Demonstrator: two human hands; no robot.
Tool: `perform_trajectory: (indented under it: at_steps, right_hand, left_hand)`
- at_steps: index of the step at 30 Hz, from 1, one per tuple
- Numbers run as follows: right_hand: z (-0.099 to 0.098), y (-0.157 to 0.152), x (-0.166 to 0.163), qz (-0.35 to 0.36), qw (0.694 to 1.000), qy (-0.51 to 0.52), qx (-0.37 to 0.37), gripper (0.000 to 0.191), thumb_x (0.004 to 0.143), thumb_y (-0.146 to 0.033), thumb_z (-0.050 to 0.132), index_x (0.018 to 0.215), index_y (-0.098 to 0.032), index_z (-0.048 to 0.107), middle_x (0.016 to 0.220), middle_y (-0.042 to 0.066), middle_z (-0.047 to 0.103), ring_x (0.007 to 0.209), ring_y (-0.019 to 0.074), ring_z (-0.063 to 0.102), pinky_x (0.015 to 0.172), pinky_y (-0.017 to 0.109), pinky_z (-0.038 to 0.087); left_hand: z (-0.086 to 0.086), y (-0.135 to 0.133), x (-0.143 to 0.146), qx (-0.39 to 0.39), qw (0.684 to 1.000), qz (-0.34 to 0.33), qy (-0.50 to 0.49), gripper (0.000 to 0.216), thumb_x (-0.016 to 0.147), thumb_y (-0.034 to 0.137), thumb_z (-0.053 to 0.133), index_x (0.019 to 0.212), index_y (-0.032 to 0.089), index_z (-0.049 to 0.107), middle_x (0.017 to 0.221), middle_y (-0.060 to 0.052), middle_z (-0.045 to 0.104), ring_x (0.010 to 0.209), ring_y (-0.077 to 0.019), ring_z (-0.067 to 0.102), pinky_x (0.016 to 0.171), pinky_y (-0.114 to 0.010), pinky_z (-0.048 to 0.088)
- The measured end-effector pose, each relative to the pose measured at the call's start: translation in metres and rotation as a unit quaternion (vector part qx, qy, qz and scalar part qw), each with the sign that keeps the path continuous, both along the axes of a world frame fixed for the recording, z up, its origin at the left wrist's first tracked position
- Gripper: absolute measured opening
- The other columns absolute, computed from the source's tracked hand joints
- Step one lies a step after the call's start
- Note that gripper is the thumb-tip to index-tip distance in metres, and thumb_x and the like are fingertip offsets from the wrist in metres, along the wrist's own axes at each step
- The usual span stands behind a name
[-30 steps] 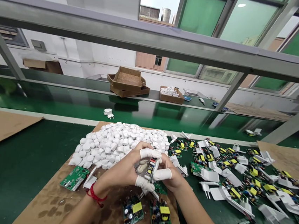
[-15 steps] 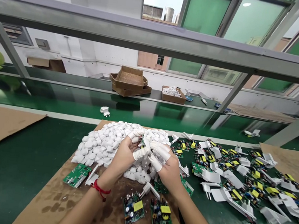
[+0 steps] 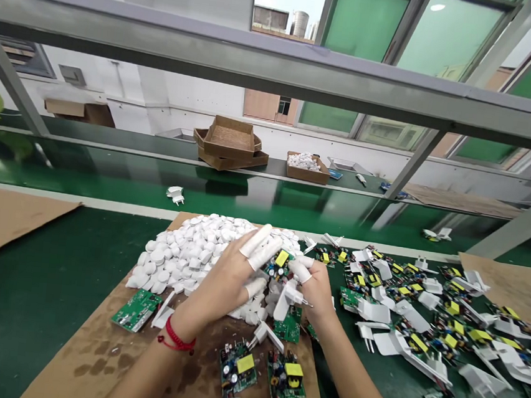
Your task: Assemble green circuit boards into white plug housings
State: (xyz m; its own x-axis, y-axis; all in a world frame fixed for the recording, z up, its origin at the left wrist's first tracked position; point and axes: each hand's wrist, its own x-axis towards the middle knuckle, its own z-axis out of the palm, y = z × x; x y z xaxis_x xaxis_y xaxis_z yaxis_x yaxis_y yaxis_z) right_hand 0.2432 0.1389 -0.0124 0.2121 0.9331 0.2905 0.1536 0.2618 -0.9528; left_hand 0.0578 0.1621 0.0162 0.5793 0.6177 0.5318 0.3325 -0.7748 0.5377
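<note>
Two gloved-fingertip hands working a circuit board and plug shell at centre frame.

Head view: left hand (image 3: 224, 279) at centre, white finger covers on, fingers spread and half released over the circuit board (image 3: 278, 264) with its yellow part, touching it from the left. Right hand (image 3: 316, 288) just beside, grip clenched on the white plug shell (image 3: 286, 298), wired to the board, pins pointing right. Directly behind, a heap of white caps (image 3: 194, 251) on a cardboard sheet (image 3: 90, 357). At lower centre, two more boards (image 3: 260, 374) lying flat. At right, scattered boards and shells (image 3: 424, 308) across the green table (image 3: 26, 288). In the upper middle, cardboard trays (image 3: 228, 142) on the far shelf.
</note>
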Motion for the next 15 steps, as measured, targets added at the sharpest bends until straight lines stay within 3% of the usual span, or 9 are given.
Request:
perform_trajectory:
  at_steps: [2,6,9,11,13,15]
  right_hand:
    - [-0.001,0.000,-0.002,0.027,0.999,0.003,-0.017,0.043,0.071,-0.045,0.062,0.043,-0.017,0.045,0.042,-0.002,0.041,0.043,0.0096,0.034,0.043,0.024,0.027]
    - [-0.003,0.000,-0.007,0.046,0.999,-0.004,-0.014,0.045,0.079,-0.049,0.053,0.049,-0.017,0.053,0.045,0.000,0.044,0.045,0.0115,0.039,0.045,0.025,0.035]
    - [-0.002,-0.002,-0.011,0.047,0.998,-0.031,0.017,0.036,0.087,-0.041,0.045,0.075,-0.017,0.069,0.068,0.005,0.062,0.070,0.0186,0.057,0.076,0.034,0.049]
    - [-0.002,-0.006,-0.016,0.070,0.992,-0.094,0.041,0.026,0.085,-0.032,0.051,0.096,-0.019,0.071,0.095,0.009,0.067,0.097,0.0234,0.058,0.097,0.040,0.042]
    - [-0.003,-0.010,-0.022,0.117,0.964,-0.228,0.071,0.036,0.083,-0.021,0.050,0.116,-0.019,0.066,0.119,0.013,0.062,0.118,0.0271,0.049,0.105,0.046,0.035]
    - [-0.005,-0.013,-0.029,0.163,0.902,-0.388,0.092,0.052,0.081,-0.010,0.045,0.131,-0.018,0.054,0.131,0.015,0.055,0.133,0.0290,0.036,0.109,0.050,0.030]
  left_hand:
    - [0.001,-0.003,0.001,0.022,0.998,-0.041,0.051,0.065,0.079,0.003,0.058,0.138,0.029,0.049,0.151,-0.011,0.038,0.142,-0.0304,0.026,0.113,-0.050,0.025]
    - [0.005,-0.004,0.002,-0.137,0.986,-0.042,-0.083,0.056,0.066,0.006,0.075,0.116,0.029,0.068,0.125,-0.007,0.064,0.121,-0.0320,0.053,0.106,-0.045,0.037]
    - [0.009,0.002,-0.003,-0.180,0.958,0.039,-0.221,0.046,0.065,0.021,0.081,0.110,0.023,0.069,0.119,-0.008,0.067,0.113,-0.0315,0.057,0.102,-0.043,0.042]
    - [0.011,0.009,-0.008,-0.203,0.920,0.076,-0.326,0.044,0.068,0.030,0.080,0.109,0.020,0.067,0.116,-0.009,0.066,0.108,-0.0279,0.060,0.096,-0.037,0.047]
    - [0.012,0.016,-0.012,-0.228,0.873,0.093,-0.421,0.043,0.070,0.037,0.078,0.106,0.020,0.065,0.109,-0.007,0.067,0.096,-0.0217,0.065,0.081,-0.029,0.053]
    - [0.013,0.021,-0.015,-0.256,0.828,0.097,-0.490,0.040,0.069,0.043,0.078,0.098,0.020,0.065,0.099,-0.004,0.067,0.084,-0.0164,0.066,0.068,-0.022,0.052]
